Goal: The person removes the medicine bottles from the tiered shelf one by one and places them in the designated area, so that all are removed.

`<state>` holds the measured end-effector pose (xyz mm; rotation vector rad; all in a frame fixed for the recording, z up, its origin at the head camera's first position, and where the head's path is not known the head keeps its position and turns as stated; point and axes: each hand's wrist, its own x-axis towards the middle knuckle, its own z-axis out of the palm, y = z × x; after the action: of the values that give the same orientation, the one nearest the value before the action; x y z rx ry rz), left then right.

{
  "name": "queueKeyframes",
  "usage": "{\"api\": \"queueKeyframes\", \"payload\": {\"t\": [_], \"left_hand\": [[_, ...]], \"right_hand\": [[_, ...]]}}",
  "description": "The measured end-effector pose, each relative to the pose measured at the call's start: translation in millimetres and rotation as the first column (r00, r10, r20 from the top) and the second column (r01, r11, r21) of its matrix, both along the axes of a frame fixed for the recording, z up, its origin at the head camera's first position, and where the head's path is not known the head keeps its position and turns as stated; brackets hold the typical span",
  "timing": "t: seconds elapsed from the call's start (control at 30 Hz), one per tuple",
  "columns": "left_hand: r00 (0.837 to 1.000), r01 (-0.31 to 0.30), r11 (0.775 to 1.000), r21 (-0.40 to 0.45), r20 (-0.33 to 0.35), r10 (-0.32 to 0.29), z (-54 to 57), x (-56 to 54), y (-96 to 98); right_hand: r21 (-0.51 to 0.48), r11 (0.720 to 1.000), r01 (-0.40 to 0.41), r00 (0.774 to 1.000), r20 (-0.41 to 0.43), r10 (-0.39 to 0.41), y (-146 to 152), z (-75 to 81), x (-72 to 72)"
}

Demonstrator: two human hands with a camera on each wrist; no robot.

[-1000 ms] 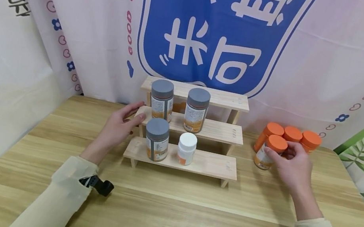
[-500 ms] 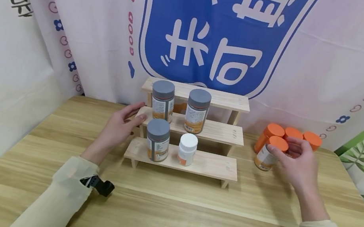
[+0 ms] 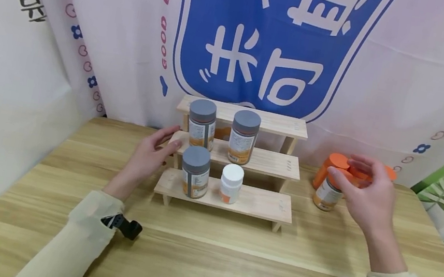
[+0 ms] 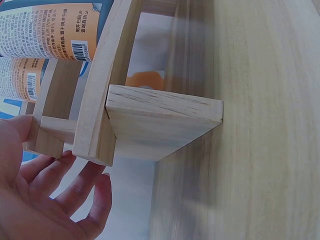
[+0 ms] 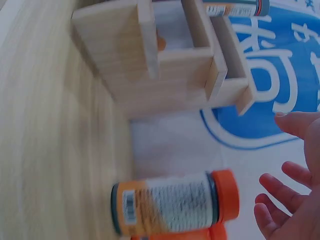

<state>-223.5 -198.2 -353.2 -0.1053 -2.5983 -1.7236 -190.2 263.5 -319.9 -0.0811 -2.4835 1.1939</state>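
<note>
My left hand [image 3: 147, 156] grips the left end of the middle board of a three-tier wooden display rack [image 3: 257, 203], thumb on top and fingers below. My right hand [image 3: 371, 198] hovers at the right over orange-lidded jars, fingers spread apart. In the right wrist view its fingers stand off the lid of the front jar [image 5: 170, 202], which is upright on the table with a white and orange label. Behind it are several orange-lidded jars [image 3: 324, 170], partly hidden by the hand. Two grey-lidded jars [image 3: 241, 144] stand on the middle tier.
On the bottom tier stand another grey-lidded jar [image 3: 195, 178] and a smaller white bottle [image 3: 230, 186]. A printed curtain [image 3: 132, 45] hangs right behind the wooden table [image 3: 205, 263]. The rack's top board [image 3: 281, 124] lies close to the curtain.
My right hand has let go of the front orange-lidded jar, its fingers spreading and lifting up and to the right. My left hand stays on the rack. The head view has shifted slightly.
</note>
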Motion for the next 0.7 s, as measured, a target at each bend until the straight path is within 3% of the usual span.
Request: {"api": "queueKeyframes", "payload": {"t": [0.23, 0.4, 0.7], "left_hand": [[1.0, 0.002, 1.0, -0.017, -0.012, -0.002, 1.1, 2.1, 0.0], [1.0, 0.005, 1.0, -0.013, 0.002, -0.005, 0.4, 1.2, 0.9], [1.0, -0.003, 1.0, -0.03, -0.01, 0.003, 0.9, 0.3, -1.2]], "right_hand": [[0.007, 0.997, -0.082, 0.995, -0.048, 0.083, -28.0, 6.4, 1.0], [-0.03, 0.984, -0.174, 0.979, -0.11, 0.17, -48.9, 6.3, -1.6], [-0.176, 0.915, -0.364, 0.931, -0.065, 0.358, -93.7, 23.9, -15.8]]}}
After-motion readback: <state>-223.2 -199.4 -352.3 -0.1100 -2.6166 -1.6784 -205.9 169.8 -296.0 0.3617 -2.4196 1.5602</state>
